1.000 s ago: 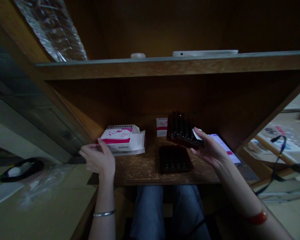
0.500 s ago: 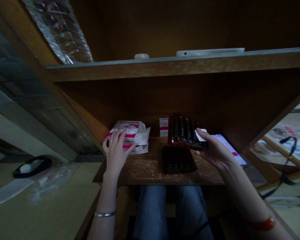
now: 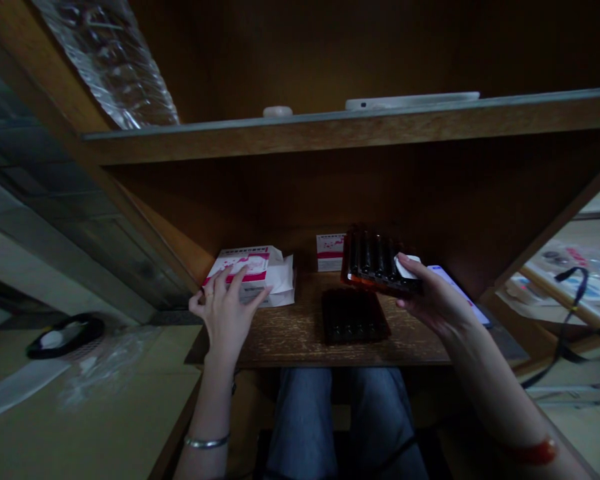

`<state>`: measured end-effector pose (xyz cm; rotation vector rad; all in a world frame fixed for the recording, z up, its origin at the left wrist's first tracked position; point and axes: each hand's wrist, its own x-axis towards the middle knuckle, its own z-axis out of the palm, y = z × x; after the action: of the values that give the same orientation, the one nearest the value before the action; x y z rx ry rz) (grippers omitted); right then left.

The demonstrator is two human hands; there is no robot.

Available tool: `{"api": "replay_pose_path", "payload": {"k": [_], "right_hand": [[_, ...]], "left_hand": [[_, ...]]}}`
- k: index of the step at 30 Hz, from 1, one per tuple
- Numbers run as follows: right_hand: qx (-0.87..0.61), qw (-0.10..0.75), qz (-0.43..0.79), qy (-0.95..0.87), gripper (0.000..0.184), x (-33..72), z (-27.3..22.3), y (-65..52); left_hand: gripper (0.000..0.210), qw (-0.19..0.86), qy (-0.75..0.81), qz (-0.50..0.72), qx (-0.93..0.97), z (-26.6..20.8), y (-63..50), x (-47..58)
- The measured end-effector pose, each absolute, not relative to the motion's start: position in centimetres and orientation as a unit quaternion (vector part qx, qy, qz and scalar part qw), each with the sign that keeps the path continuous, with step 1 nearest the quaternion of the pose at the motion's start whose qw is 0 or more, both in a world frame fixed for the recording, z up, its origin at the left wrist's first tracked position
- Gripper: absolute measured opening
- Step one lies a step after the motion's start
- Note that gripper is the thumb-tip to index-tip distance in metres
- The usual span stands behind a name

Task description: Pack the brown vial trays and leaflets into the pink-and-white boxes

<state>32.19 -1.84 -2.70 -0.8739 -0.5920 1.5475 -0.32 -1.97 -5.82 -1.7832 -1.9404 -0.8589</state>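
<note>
My left hand lies with spread fingers on the near side of a white and pink carton, whose open flaps point right. In my right hand is a dark brown plastic tray of vials, raised and tilted. A small white piece is pinned under that thumb; what it is, I cannot tell. Below the held tray, a second dark brown tray rests on the wooden surface. Behind them stands another white and pink box, partly hidden by the held tray.
A lit phone lies to the right, partly behind my right hand. Overhead runs a wooden shelf carrying a small round white object, a flat white device and clear plastic packaging. My knees are under the front edge.
My left hand has shifted slightly left, and the upper carton under it has shifted left and down. My right hand has carried the vial tray a little to the right.
</note>
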Motion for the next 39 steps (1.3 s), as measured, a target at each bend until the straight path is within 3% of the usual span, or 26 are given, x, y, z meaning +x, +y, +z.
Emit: {"api": "replay_pose_path", "payload": {"k": [4, 7, 13, 19, 22, 28, 39], "right_hand": [[-0.385, 0.573, 0.668, -0.278, 0.017, 32.3, -3.1, -1.9], [-0.392, 0.565, 0.668, -0.283, 0.022, 31.9, -3.2, -1.9], [-0.411, 0.544, 0.663, -0.31, 0.029, 30.3, -3.9, -2.4], [-0.448, 0.495, 0.64, -0.381, 0.035, 30.9, -4.1, -2.7], [-0.499, 0.481, 0.581, -0.426, 0.039, 32.9, -4.2, -1.6], [-0.547, 0.583, 0.295, -0.524, 0.034, 38.2, -6.4, 2.8], [-0.526, 0.455, 0.271, -0.665, 0.026, 40.7, -10.4, 6.1]], "left_hand": [[0.057, 0.11, -0.658, -0.477, -0.572, -4.1, -1.6, 0.6], [0.054, -0.088, -0.581, -0.617, -0.524, -2.1, -1.5, 3.1], [0.045, -0.452, -0.505, -0.423, -0.601, -1.6, -2.5, 10.5], [0.042, -0.566, -0.487, -0.456, -0.485, -3.0, -2.8, 12.7], [0.038, -0.589, -0.486, -0.476, -0.437, -3.2, -3.0, 12.6], [0.037, -0.58, -0.527, -0.463, -0.414, -4.4, -3.7, 12.1], [0.043, -0.472, -0.585, -0.456, -0.476, -6.5, -4.2, 12.6]]}}
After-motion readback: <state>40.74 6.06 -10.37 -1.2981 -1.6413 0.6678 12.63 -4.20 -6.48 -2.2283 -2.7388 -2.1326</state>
